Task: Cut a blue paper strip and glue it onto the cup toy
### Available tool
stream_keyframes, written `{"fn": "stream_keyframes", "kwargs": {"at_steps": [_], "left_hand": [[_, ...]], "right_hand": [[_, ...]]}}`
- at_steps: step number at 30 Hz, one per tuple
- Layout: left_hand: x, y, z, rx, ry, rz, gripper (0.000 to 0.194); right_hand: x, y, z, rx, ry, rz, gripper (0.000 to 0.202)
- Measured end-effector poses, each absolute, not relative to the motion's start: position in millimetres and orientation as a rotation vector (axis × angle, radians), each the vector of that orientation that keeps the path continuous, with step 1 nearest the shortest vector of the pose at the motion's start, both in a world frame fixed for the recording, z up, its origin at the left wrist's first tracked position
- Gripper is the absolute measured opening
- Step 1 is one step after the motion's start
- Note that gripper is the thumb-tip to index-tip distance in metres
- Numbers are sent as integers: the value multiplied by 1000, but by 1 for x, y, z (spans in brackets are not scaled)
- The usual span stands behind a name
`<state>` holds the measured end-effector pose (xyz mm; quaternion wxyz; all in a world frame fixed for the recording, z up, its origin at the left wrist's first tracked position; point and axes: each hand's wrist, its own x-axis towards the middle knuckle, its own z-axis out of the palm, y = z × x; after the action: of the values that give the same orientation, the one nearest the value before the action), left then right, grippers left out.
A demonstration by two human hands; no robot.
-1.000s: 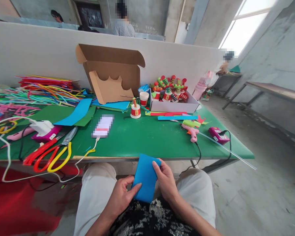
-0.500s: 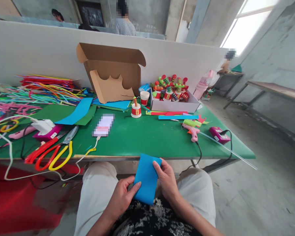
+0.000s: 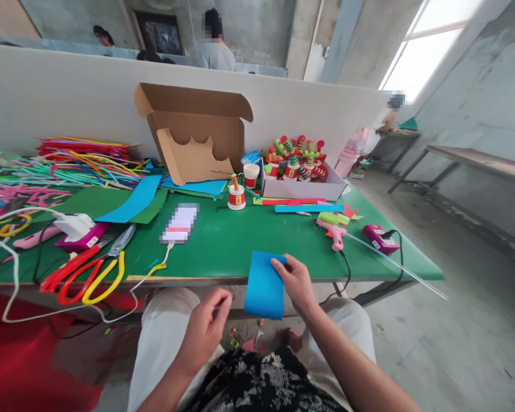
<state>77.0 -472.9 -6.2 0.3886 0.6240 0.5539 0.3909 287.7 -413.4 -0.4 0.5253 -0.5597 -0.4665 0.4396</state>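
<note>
A folded or curved piece of blue paper hangs over the front edge of the green table, pinched at its upper right corner by my right hand. My left hand is apart from the paper, to its left above my lap, with fingers curled and the thumb near the fingertips; nothing shows in it. On the table beyond stands a red and white paper-cup figure with coiled green arms, beside another cup.
Scissors, a phone and its cable lie left. At right are a pink glue gun and a purple power block. Behind stand a box of cup figures and a cardboard box. People are in the background.
My left hand has let go of the blue paper and moved left. My right hand has lifted the paper up and forward, toward the table edge.
</note>
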Motion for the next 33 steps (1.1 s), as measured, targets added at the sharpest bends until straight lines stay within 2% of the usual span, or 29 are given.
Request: {"fn": "stream_keyframes", "kwargs": {"at_steps": [3, 6, 12, 16, 25, 33], "left_hand": [[71, -435, 4, 1683, 1446, 1127, 30], [74, -383, 10, 1575, 1353, 1133, 31], [105, -281, 18, 1329, 1107, 1039, 59], [128, -237, 19, 1314, 1071, 1081, 64], [134, -221, 2, 1313, 988, 1117, 42], [134, -218, -1, 1295, 988, 1132, 40]], "right_hand": [[301, -369, 8, -1284, -1126, 1130, 49], [304, -338, 14, -1222, -1152, 1177, 51], [297, -301, 9, -1159, -1182, 1141, 56], [297, -268, 6, -1148, -1166, 1064, 57], [301, -244, -6, -1134, -1170, 1034, 57], [303, -244, -5, -1089, -1182, 1058, 60]]}}
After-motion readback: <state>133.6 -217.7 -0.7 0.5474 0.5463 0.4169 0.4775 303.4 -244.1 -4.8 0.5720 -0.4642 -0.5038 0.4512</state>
